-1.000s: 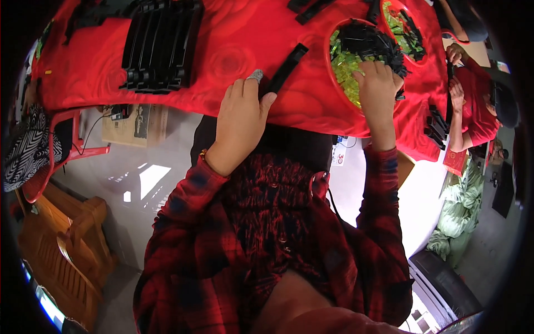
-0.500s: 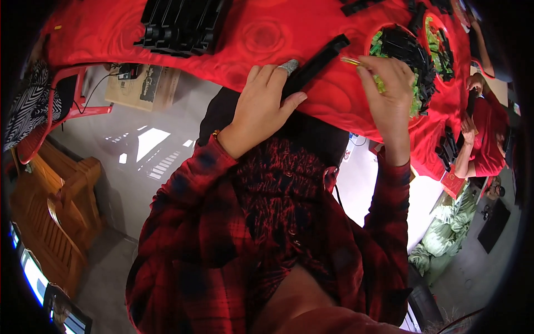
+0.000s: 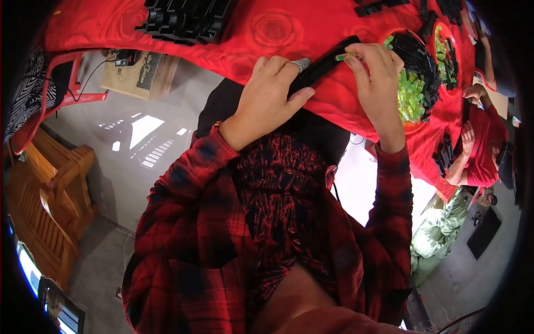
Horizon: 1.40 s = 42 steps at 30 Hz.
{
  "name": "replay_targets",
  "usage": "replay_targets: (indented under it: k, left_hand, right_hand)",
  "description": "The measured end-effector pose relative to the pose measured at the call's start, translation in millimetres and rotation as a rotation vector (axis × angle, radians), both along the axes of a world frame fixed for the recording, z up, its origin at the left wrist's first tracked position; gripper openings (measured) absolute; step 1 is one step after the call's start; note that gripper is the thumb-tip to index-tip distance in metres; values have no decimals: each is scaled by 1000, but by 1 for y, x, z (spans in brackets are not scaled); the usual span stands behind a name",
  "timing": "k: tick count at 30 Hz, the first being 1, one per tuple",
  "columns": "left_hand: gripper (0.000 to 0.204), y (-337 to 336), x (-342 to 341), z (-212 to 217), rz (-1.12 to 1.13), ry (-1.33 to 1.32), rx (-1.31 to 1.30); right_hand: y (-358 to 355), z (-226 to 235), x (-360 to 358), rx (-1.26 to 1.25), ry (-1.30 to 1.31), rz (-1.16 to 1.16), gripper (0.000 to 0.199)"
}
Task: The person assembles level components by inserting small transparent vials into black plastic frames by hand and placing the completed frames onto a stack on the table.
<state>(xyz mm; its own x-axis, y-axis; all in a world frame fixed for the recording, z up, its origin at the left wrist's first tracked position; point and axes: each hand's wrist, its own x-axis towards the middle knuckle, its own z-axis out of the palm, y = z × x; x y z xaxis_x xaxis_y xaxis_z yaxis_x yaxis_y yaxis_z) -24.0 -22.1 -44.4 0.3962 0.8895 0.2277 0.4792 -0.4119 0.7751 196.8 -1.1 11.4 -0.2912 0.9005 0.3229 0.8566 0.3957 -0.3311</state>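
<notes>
My left hand [image 3: 267,99] is closed on a long narrow black plastic bar [image 3: 325,62], which slants up to the right over the table's near edge. A grey wrap [image 3: 301,64] covers one of its fingertips. Between thumb and fingers of my right hand [image 3: 379,78] is a small see-through yellow-green piece [image 3: 341,57]. That piece is right by the bar's upper part; whether they touch I cannot tell. Just right of this hand, small green pieces [image 3: 410,100] and short black pieces [image 3: 425,69] lie heaped in a red-rimmed container.
A second container of green pieces [image 3: 441,50] stands farther right. Stacked black bars [image 3: 186,21] lie on the red tablecloth [image 3: 272,28] at the far left. Another person [image 3: 486,142] in red works at the table's right side. A red chair [image 3: 75,94] and a carton [image 3: 136,75] stand left.
My right hand has brought the green piece left and slightly up to the black bar. My left hand keeps its grip on the bar. The whole view has shifted slightly.
</notes>
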Motion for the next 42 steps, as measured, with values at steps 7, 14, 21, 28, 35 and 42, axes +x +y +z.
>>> replay_targets:
  k: [7,14,21,28,35,42]
  left_hand:
    - [40,1,5,-1,34,27,38]
    - [38,1,7,-2,71,24,58]
    - [36,0,9,-4,69,25,59]
    - [32,1,11,-5,78,-30,66]
    - [30,2,10,-6,79,-51,92]
    - [29,2,11,-6,78,-59,79]
  right_hand:
    - [1,-17,3,101,-55,16,12]
    - [0,-23,4,134,-41,48,15]
    - [-2,-24,2,110,-58,45,16]
    - [-1,-24,2,108,-81,56,17]
    - [-2,-22,-1,97,-43,14,17]
    - [-2,-24,1,88,-56,39,16]
